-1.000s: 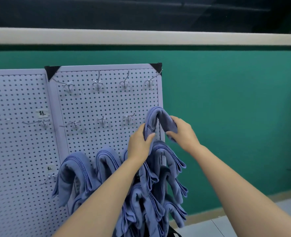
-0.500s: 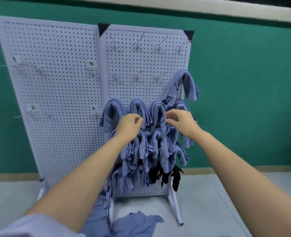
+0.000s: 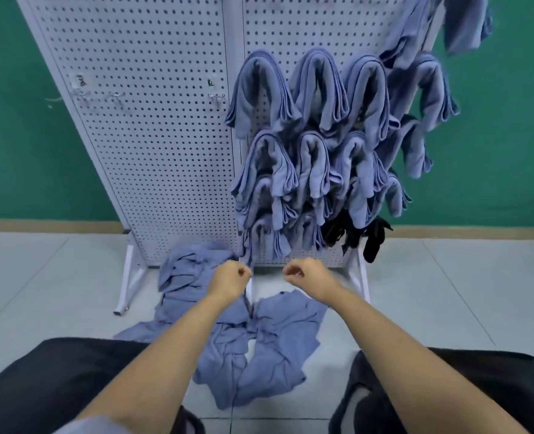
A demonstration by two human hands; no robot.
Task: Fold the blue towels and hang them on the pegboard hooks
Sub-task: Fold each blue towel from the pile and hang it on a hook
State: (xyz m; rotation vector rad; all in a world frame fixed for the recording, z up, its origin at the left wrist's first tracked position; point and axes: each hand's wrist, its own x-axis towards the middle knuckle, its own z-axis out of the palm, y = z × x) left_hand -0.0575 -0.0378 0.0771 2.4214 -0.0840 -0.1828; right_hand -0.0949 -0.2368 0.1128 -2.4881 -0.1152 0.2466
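Here, above the crumpled blue towels (image 3: 275, 349) heaped on the floor (image 3: 416, 292) at the pegboard (image 3: 152, 120) foot, the right hand (image 3: 303, 277) curls on nothing, the left hand (image 3: 229, 278) curls too, holding something or not I cannot tell, and folded towels (image 3: 315, 89) hang in rows above.

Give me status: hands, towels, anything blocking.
Left hand and right hand curled, empty, over loose towels. Folded towels hang on pegboard. Nothing blocking.
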